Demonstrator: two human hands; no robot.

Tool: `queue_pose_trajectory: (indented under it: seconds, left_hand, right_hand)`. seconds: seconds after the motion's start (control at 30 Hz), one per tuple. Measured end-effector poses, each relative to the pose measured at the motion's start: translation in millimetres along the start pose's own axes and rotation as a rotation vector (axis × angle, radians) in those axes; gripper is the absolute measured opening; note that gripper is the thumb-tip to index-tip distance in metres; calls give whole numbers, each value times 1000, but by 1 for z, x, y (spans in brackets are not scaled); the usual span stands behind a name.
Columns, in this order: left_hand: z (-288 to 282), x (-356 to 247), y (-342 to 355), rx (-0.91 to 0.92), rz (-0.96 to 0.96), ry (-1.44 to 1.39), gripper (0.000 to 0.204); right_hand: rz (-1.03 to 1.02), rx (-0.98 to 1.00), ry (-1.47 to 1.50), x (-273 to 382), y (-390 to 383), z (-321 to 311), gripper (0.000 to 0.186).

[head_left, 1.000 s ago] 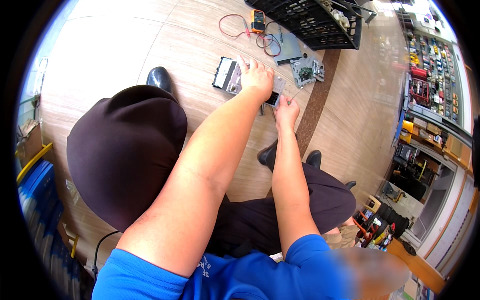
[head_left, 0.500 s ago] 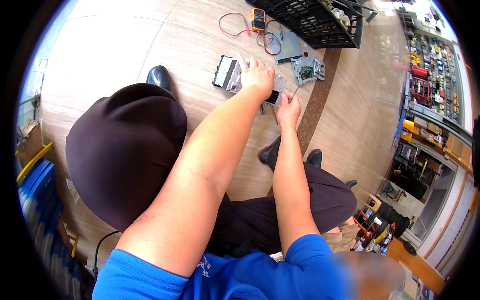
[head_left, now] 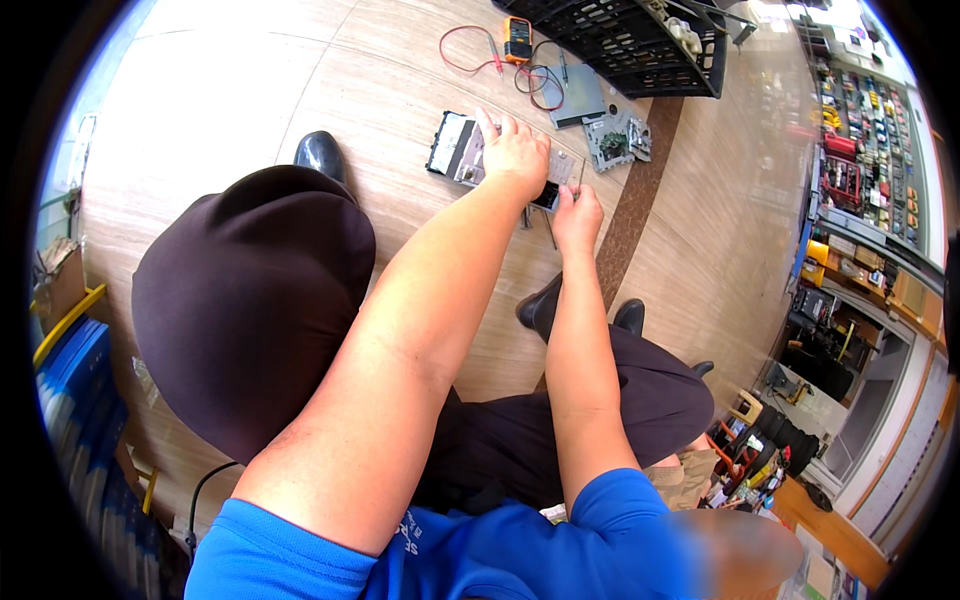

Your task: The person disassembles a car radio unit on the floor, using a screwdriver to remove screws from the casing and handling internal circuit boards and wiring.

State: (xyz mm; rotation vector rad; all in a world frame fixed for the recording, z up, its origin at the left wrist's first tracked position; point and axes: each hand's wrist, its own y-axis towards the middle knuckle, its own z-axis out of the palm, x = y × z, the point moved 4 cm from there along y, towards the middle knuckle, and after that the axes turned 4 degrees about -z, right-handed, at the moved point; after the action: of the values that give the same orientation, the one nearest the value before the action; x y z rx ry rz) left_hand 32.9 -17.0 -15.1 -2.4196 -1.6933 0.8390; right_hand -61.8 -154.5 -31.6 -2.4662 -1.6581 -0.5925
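Note:
An opened electronic unit with a pale metal body and black edges lies on the floor ahead of me. My left hand spans it palm down, its fingers bent over the far edge. At the unit's right end, my right hand pinches a thin-shafted tool, probably a screwdriver; its handle is hidden in the fingers. Just beyond lie a grey metal cover and a metal plate with a green circuit board. A thin dark rod shows below the unit.
An orange multimeter with red and black leads lies farther off. At the far right stands a black plastic crate. Blue stacked panels line the left side. Shelves with small goods run along the right.
The tool's shaft has swung from leaning right to nearly straight away from me. My right fingers have turned slightly; the left hand stays on the unit.

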Motion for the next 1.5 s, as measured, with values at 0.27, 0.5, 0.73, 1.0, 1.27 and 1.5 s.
queue_pose_trajectory:
  seconds: [0.27, 0.5, 0.73, 1.0, 1.27, 1.5]
  left_hand:
    - [1, 0, 1, 11, 1, 0, 47]
    - [1, 0, 1, 9, -2, -11, 49]
    - [0, 0, 1, -3, 0, -23, 49]
    - [0, 0, 0, -5, 0, -20, 51]
    - [-1, 0, 0, -2, -1, -16, 54]
    - [0, 1, 0, 2, -7, -6, 55]
  right_hand:
    - [88, -41, 62, -4, -3, 6, 19]
    - [80, -53, 56, -5, -2, 6, 19]
    - [79, -80, 7, -5, -3, 8, 21]
    - [124, -34, -40, -1, -4, 7, 26]
    - [111, -55, 18, -8, -5, 7, 23]
    - [100, -22, 113, -10, -3, 6, 19]
